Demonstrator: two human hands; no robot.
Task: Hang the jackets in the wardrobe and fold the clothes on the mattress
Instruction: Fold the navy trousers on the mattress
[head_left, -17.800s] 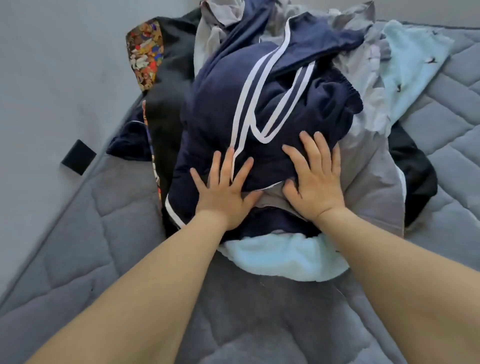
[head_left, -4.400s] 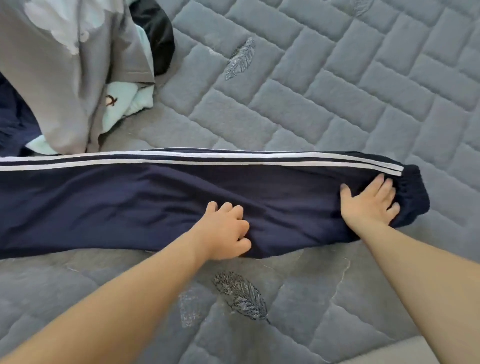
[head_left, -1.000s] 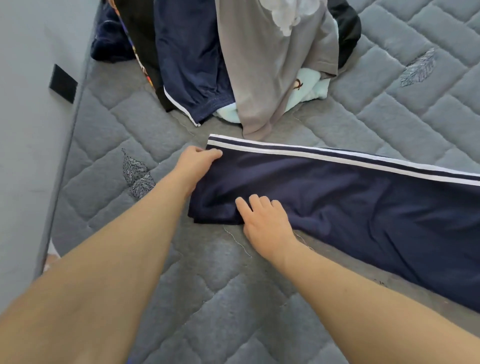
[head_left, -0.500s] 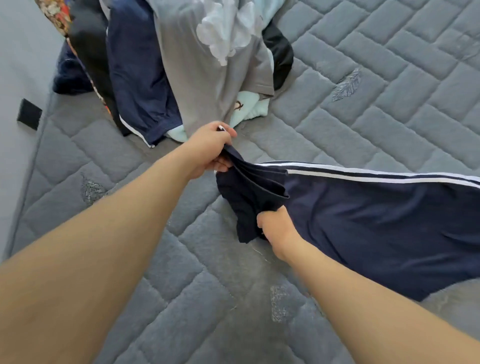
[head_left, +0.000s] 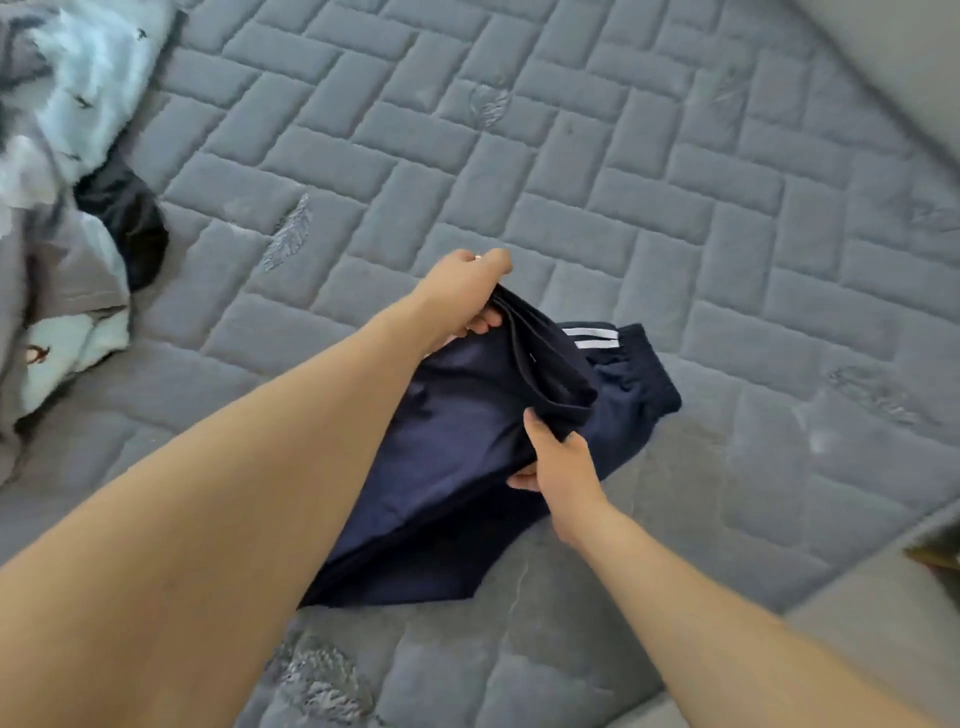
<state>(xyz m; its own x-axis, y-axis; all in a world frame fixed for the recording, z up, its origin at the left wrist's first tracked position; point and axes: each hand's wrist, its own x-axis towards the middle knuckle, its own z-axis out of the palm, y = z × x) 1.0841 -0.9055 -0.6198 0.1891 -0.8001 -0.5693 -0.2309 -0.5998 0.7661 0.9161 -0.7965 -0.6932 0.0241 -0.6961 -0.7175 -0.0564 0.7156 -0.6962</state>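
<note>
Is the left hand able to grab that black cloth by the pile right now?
Probably not yet: the left hand grips the navy trousers, as does the right hand. The black cloth lies uncovered, off to the left.

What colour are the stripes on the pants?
White, two stripes on dark navy pants, by the cuff. The head view shows them best.

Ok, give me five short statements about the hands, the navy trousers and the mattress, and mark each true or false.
1. Both hands grip the navy trousers. True: left hand, right hand.
2. The trousers carry red stripes. False: white stripes near the cuff.
3. The held end is brought over toward the elastic cuff. True.
4. The trousers lie on a wooden floor. False: on the grey quilted mattress.
5. The pile of clothes lies at the right edge. False: at the left.
</note>
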